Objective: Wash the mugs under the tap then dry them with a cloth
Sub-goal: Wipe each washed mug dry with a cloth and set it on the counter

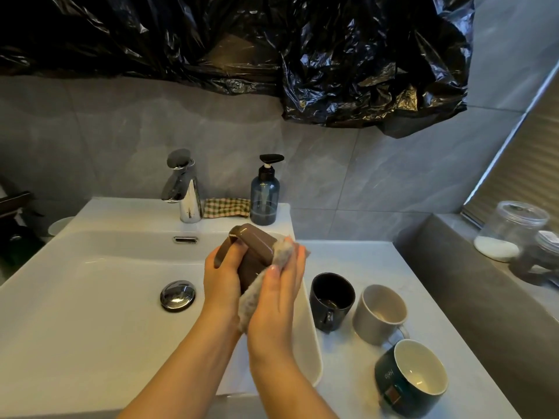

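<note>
Over the right side of the white sink [90, 297] I hold a brown mug [252, 257] with its handle up. My left hand [222, 278] grips the mug's left side. My right hand [279, 293] presses a fluffy grey cloth [282, 252] against the mug's right side, with the cloth hanging down under my palm. On the counter to the right stand a black mug [331, 299], a beige mug [379, 314] and a dark green mug [411, 378] with a white inside. The chrome tap [183, 189] at the back of the sink runs no water.
A blue soap dispenser [264, 198] and a folded checked cloth [227, 208] sit behind the sink. The chrome drain plug [178, 295] lies in the basin. Glass jars [514, 229] stand on the grey ledge at right. Black plastic sheeting [332, 55] hangs above.
</note>
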Motion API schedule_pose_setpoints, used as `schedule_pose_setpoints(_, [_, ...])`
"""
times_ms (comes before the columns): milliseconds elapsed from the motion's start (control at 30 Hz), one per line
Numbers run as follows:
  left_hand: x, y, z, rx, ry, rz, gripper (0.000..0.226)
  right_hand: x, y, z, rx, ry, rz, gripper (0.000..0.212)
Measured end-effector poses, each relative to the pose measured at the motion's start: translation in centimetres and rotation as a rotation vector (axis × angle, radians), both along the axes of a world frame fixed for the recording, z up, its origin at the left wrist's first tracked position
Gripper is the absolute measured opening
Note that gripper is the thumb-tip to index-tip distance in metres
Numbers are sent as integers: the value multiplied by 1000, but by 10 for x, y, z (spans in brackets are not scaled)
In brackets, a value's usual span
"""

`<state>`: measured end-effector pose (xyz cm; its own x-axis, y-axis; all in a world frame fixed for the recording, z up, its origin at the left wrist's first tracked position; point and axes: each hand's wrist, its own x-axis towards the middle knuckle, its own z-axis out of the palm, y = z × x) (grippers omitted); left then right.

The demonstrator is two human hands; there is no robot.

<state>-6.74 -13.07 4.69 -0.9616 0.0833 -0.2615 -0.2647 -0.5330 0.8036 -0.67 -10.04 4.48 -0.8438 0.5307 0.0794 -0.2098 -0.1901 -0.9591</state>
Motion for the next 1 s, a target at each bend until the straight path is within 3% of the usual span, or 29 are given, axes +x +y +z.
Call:
schedule_pose_setpoints(33, [2,1,0,33,13,-11,44,-3,4,5,-89,12,-26,45])
schedule_pose_setpoints(67, [6,2,2,60,35,-23,47,-9,13,8,-280,10,-58,54])
schedule_pose_setpoints(133, [10,3,4,38,119,-30,53,-16,31,18,-731,-55,67,51])
schedule_pose_setpoints(200, [12,3,7,-28,182,-9,41,-15,36,21,-912,-143,185,46])
schedule_pose_setpoints(300, [7,1,9,-110,205,27,36,-11,23,16,-1058,-152,194,54])
schedule_pose_setpoints(433, [8,-4,3,-94,226,-4,30,-9,26,17,-889,-128,147,60])
schedule_pose_setpoints(533, [12,-9,2,-19,317,-201,58,-10,49,22,-755,-92,177,44])
schedule_pose_setpoints(667, [-5,-16,11,-240,301,-386,77,-7,63,14,-653,-229,255,43])
schedule_pose_setpoints(800, [-16,-13,22,-590,271,-395,38,-6,61,5,-663,-219,128,39])
schedule_pose_setpoints(867, [-12,-11,21,-547,259,-352,35,-9,59,0,-680,-162,32,35])
schedule_pose_setpoints(933, [-4,-11,23,-354,214,-348,19,-10,58,0,-630,-89,-35,31])
schedule_pose_setpoints(1000, [6,-12,21,-157,168,-371,28,-7,55,4,-535,-63,-78,27])
